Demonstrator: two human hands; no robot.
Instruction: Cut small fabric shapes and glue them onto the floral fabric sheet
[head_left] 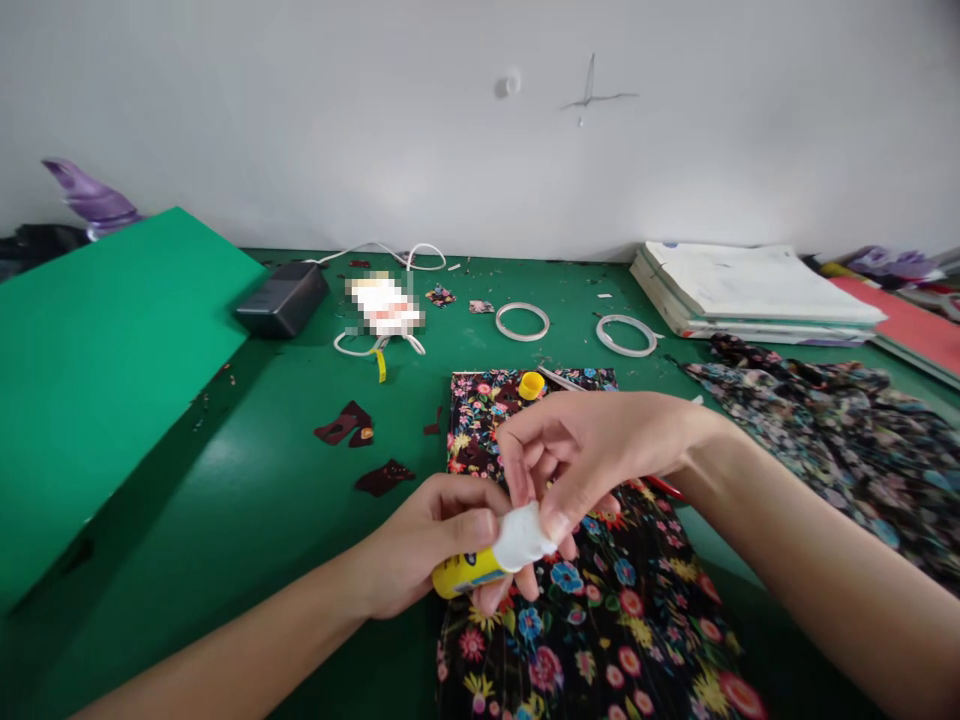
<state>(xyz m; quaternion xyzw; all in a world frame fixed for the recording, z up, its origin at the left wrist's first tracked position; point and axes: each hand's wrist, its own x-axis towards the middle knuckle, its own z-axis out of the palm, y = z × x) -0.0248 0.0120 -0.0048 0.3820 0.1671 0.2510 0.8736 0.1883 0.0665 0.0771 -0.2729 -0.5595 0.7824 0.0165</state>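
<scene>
My left hand (442, 540) is wrapped round a yellow bottle (469, 573) with a white top, tilted with its top to the right. The thumb and fingers of my right hand (570, 470) pinch the tip of the white top (521, 537). Below both hands lies black floral fabric (585, 640). A small yellow cap (532, 385) rests on its far part, beside the metal scissors (562, 379), whose red handle (664, 488) shows partly behind my right wrist.
Dark fabric scraps (384, 478) lie left of the floral cloth. Two white rings (523, 322), a black box (283, 300) and stacked books (757, 290) stand farther back. A green board (112, 370) rises at left; crumpled floral fabric (840, 440) lies at right.
</scene>
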